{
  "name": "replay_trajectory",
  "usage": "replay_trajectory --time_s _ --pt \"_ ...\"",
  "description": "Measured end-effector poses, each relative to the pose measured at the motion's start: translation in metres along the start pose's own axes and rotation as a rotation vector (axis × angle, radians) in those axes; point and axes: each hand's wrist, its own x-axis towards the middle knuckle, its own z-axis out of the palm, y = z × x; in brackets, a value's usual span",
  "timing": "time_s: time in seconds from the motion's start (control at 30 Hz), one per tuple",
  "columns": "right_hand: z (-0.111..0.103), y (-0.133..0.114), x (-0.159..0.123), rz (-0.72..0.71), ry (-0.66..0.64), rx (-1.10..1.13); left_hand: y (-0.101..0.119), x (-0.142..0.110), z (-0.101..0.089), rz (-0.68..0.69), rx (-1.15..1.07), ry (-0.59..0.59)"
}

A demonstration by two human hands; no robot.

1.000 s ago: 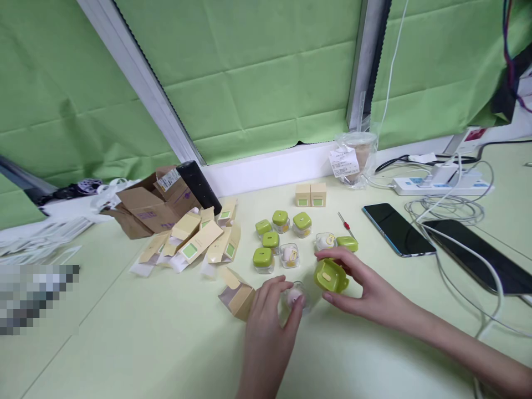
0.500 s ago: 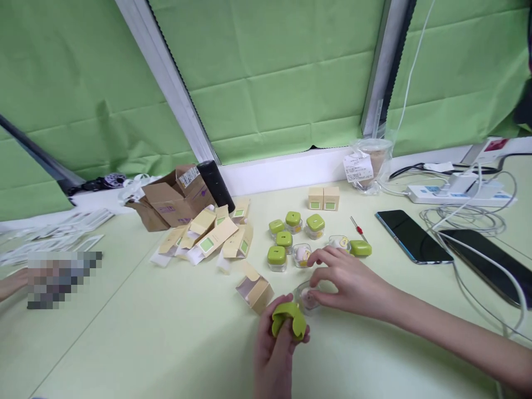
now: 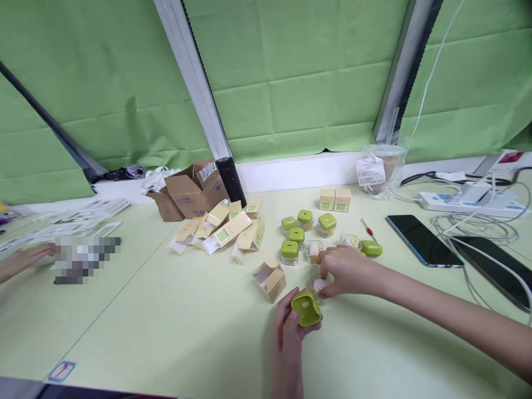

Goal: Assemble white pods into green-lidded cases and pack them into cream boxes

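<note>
My left hand [image 3: 291,327] grips a hollow green cover [image 3: 306,309], its open side facing up and the thumb at its rim. Just beyond it, my right hand [image 3: 343,271] has its thumb and curled fingers closed at a small clear container [image 3: 315,284]. A pale pinkish round piece [image 3: 319,285] sits inside; the fingers partly hide it, and whether they touch the piece as well I cannot tell. Behind my hands stand several clear containers with green lids [image 3: 290,249]. An uncovered one [image 3: 313,251] is near my right knuckles, and a green lid [image 3: 371,247] lies farther right.
An opened small carton [image 3: 270,280] lies left of my hands. Flattened beige boxes [image 3: 233,230], a brown cardboard box [image 3: 193,194] and a black bottle [image 3: 231,182] are behind. Phones [image 3: 424,239], cables and a red-handled screwdriver [image 3: 368,229] lie right. Another person's hand [image 3: 35,257] is far left.
My left thumb has come out of the green cover, which now shows its hollow inside. My right fingers have closed in on the clear container. The whole view has shifted.
</note>
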Motion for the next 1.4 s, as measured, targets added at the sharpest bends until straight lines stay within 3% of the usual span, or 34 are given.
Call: replay_trajectory --time_s 0.1,0.23,0.4,0.47,0.6,0.8,0.9,1.0,1.13,1.23,1.4 --pt "0.001 -0.006 0.000 0.046 0.009 0.026 0.004 -0.002 -0.001 -0.033 0.002 -0.052" --pt "0.002 -0.010 -0.008 0.090 0.066 0.100 0.008 -0.013 0.002 0.026 0.023 -0.042" --pt "0.001 0.002 -0.025 0.126 0.138 0.236 0.008 -0.017 0.002 0.048 -0.007 -0.034" --pt "0.002 0.011 -0.032 0.167 0.190 0.434 0.005 -0.014 0.001 0.059 -0.012 -0.012" --pt "0.007 0.028 -0.044 0.276 0.288 1.050 0.001 -0.008 0.002 0.085 0.004 0.021" --pt "0.007 0.026 -0.057 0.195 0.283 1.553 0.016 -0.020 0.030 0.058 0.134 -0.010" --pt "0.004 0.018 -0.062 0.127 0.300 1.473 0.026 -0.021 0.046 0.038 0.185 -0.097" --pt "0.007 0.012 -0.066 0.074 0.445 1.141 0.031 -0.017 0.057 0.012 0.243 -0.161" --pt "0.017 0.010 -0.067 -0.119 0.639 0.678 0.032 -0.015 0.065 0.024 0.325 -0.136" --pt "0.023 0.011 -0.067 -0.241 0.663 0.470 0.027 -0.017 0.067 0.032 0.287 -0.102" --pt "0.031 0.013 -0.067 -0.287 0.638 0.214 0.018 -0.021 0.066 0.035 0.172 -0.069"
